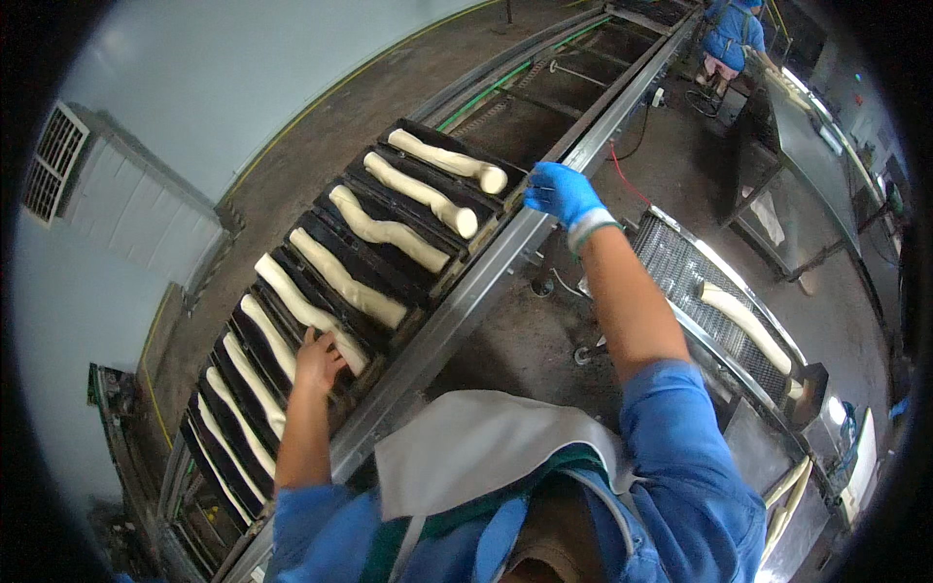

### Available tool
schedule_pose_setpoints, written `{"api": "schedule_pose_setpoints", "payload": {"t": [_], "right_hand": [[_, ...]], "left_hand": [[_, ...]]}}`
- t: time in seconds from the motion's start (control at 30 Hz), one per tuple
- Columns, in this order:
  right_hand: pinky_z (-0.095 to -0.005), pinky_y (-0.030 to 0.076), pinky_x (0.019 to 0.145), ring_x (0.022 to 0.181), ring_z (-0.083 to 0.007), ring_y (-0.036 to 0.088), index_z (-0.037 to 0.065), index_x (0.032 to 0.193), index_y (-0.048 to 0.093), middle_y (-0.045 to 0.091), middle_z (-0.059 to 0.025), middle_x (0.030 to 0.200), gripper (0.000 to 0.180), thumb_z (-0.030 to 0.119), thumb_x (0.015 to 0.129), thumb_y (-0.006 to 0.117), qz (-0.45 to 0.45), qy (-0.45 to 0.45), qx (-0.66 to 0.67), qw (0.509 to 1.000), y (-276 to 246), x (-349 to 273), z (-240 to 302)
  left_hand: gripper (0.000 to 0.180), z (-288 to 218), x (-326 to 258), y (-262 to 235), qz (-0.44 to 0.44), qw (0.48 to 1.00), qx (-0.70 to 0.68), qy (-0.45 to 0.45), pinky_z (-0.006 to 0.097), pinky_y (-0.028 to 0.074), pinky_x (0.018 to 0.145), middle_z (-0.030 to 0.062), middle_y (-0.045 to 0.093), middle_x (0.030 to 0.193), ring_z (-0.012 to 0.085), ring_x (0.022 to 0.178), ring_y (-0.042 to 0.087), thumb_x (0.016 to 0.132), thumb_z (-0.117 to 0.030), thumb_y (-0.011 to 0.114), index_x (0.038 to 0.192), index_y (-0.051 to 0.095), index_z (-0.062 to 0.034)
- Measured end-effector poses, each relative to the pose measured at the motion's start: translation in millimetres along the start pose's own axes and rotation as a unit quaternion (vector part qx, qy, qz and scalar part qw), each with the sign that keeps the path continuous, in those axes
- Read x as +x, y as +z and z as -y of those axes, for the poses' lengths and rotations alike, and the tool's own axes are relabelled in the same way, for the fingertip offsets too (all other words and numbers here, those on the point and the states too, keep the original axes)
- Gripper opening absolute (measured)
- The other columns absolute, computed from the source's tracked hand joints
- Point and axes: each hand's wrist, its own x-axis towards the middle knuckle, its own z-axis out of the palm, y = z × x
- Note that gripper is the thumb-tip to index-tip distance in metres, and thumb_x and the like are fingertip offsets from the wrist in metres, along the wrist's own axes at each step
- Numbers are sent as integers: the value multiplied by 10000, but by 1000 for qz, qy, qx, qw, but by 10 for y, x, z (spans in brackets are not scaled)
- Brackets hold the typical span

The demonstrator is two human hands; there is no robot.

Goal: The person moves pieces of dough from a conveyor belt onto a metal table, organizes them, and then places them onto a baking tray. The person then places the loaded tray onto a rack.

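Left hand [319,358] on dough roll [309,313]

Long pale dough roll [313,313] lies lengthwise in a dark baking tin [292,282], seemingly slightly bent.

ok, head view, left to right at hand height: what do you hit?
Wall vent → dark baking pans holding dough strips → bare left hand resting on a dough strip → metal conveyor rail → blue-gloved right hand → wire mesh belt carrying a dough piece.
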Motion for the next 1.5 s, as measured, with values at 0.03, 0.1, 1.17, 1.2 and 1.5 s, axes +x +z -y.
{"api": "schedule_pose_setpoints", "payload": {"t": [0.03, 0.1, 1.17, 1.2, 1.5], "right_hand": [[-396, 512, 762, 895, -283, 582, 19, 1128, 540, 580, -154, 1054, 350, 253, 867, 551, -18, -24, -28, 999, -185, -43, -32], [-332, 473, 659, 758, -206, 553, 46, 1041, 584, 581, -80, 898, 268, 231, 850, 555, -64, -67, -107, 990, -563, -128, -93], [-426, 475, 878, 936, -280, 562, -20, 953, 567, 597, -161, 1007, 193, 105, 805, 571, -625, -531, 83, 566, -3542, -4913, -553], [-400, 476, 867, 900, -266, 565, -11, 948, 571, 601, -145, 986, 190, 138, 830, 567, -635, -515, 157, 554, -3570, -5086, -797], [-441, 385, 933, 1208, -292, 421, 178, 1257, 491, 417, -102, 1360, 555, 224, 726, 647, -795, 150, -472, 350, -3414, -6523, -1620]], "left_hand": [[691, -7, -10, -20, -11, 999, 26, -22, 387, 481, 759, 132, 482, 1218, 255, 946, 577, 884, -66, 494, 1456, 107, -102], [729, 124, 218, -165, -22, 991, 132, 0, 341, 466, 710, 124, 489, 1192, 214, 863, 550, 811, -2, 511, 1446, 161, -83], [313, -69, -47, 2118, 240, 908, 94, 330, 286, 406, 840, 56, 534, 1095, 152, 967, 503, 904, -172, 525, 1187, 504, -38], [302, -48, -94, 2252, 263, 899, 117, 330, 288, 409, 822, 56, 541, 1090, 151, 960, 505, 909, -172, 523, 1180, 508, -39], [172, 215, -1518, 3585, 448, 818, 204, 298, 253, 396, 772, -4, 537, 983, 101, 900, 496, 865, -142, 576, 1026, 556, -85]]}}
